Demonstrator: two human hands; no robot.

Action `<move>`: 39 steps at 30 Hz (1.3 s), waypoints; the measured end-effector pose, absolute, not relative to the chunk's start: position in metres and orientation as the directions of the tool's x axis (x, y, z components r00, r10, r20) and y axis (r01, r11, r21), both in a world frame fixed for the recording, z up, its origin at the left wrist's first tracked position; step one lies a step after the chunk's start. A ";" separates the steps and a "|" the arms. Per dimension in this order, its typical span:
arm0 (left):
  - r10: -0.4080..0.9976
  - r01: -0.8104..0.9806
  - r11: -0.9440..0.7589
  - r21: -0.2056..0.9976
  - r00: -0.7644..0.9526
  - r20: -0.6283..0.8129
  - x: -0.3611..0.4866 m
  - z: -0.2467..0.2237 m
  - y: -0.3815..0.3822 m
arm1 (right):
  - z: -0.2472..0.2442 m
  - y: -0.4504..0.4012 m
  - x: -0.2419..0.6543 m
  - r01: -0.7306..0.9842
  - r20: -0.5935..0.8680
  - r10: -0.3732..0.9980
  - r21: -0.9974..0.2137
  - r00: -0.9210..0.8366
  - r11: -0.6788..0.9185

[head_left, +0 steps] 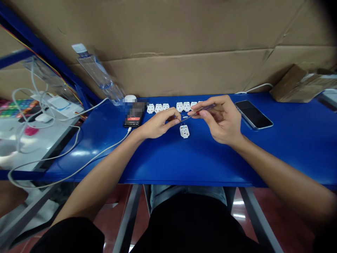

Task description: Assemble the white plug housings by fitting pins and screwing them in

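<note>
My right hand point(222, 119) is closed around the handle of a thin screwdriver point(198, 112), whose shaft points left and down. At the screwdriver's tip, the thumb and index finger of my left hand point(162, 123) are pinched together; what they hold, if anything, is too small to make out. Just below the fingertips a white plastic part point(184, 131) with small prongs lies on the blue table point(189, 161). Behind my hands stands a row of similar white parts point(179, 106), the right end partly hidden by my right hand.
A dark phone point(134, 114) and clear bottle point(101, 77) are at the back left, a white cable point(97, 155) crossing nearby. Another phone point(254, 114) and a cardboard box point(292, 84) lie to the right. At the left edge, part of another person's arm point(12, 198) shows.
</note>
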State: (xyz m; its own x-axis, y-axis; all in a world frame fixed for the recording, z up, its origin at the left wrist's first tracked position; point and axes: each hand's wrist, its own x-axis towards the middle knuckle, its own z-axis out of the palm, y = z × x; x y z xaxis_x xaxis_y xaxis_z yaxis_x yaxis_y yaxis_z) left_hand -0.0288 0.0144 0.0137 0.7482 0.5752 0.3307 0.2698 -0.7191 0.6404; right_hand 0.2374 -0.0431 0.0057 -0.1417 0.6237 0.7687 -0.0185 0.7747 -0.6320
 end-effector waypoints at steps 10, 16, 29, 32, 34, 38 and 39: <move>0.607 0.279 -0.656 0.702 0.747 0.270 -0.028 0.011 0.012 | 0.005 -0.043 0.241 -0.005 0.718 0.665 -0.680 -0.207 0.733; 0.603 0.258 -0.671 0.695 0.736 0.309 -0.027 0.010 0.014 | 0.004 -0.042 0.241 0.033 0.721 0.676 -0.680 -0.151 0.733; 0.474 0.198 -0.729 0.656 0.836 0.274 -0.023 0.014 0.006 | -0.003 -0.046 0.242 0.096 0.721 0.625 -0.629 -0.301 0.772; 0.469 0.186 -0.718 0.671 0.842 0.268 -0.021 0.015 0.005 | -0.004 -0.047 0.243 0.121 0.702 0.634 -0.634 -0.323 0.764; 0.463 0.180 -0.713 0.678 0.847 0.262 -0.021 0.014 0.005 | -0.003 -0.047 0.243 0.145 0.693 0.634 -0.628 -0.343 0.764; 0.451 0.180 -0.713 0.677 0.857 0.248 -0.020 0.013 0.006 | -0.003 -0.046 0.242 0.163 0.696 0.613 -0.602 -0.373 0.782; 0.452 0.184 -0.713 0.676 0.858 0.243 -0.020 0.014 0.005 | -0.003 -0.046 0.242 0.161 0.707 0.600 -0.587 -0.374 0.793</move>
State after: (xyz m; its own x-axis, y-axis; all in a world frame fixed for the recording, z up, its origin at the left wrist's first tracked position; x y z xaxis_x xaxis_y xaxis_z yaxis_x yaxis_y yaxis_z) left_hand -0.0197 0.0054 0.0137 0.8581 0.4521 0.2432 0.1843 -0.7134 0.6760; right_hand 0.2416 -0.0464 -0.0026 -0.3743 0.5999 0.7071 0.1613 0.7930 -0.5875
